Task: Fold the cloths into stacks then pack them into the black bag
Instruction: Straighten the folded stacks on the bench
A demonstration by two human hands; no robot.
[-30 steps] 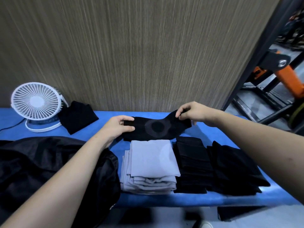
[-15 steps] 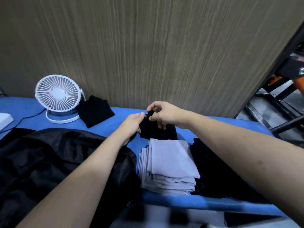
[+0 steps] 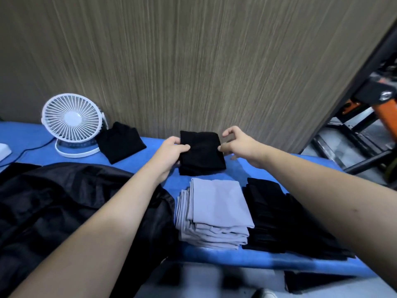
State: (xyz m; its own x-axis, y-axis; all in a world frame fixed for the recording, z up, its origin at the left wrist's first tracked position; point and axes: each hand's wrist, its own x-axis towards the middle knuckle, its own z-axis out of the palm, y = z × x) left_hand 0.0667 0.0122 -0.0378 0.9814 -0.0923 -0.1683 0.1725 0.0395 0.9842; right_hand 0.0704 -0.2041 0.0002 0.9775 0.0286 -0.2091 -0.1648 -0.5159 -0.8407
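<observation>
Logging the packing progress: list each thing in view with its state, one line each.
black cloth: folded, gripped by left hand, right hand touching its edge
grey stack: folded, on table
black stack: folded, beside grey stack
black bag: lying slack, unpacked
fan: upright; running or not, cannot tell
loose black cloth: folded, beside fan

There is one view, from a wide-angle camera worn on the person's head. It looks forward and down across the blue-covered table (image 3: 247, 258) toward the wood-grain wall panel (image 3: 193, 61) behind the table's far edge. It sits close: both forearms enter from the bottom corners and the table's near edge crosses the lower frame. The wide lens bends straight lines near the borders. At the right, past the panel's edge, the view reaches orange and black equipment (image 3: 384, 108).
</observation>
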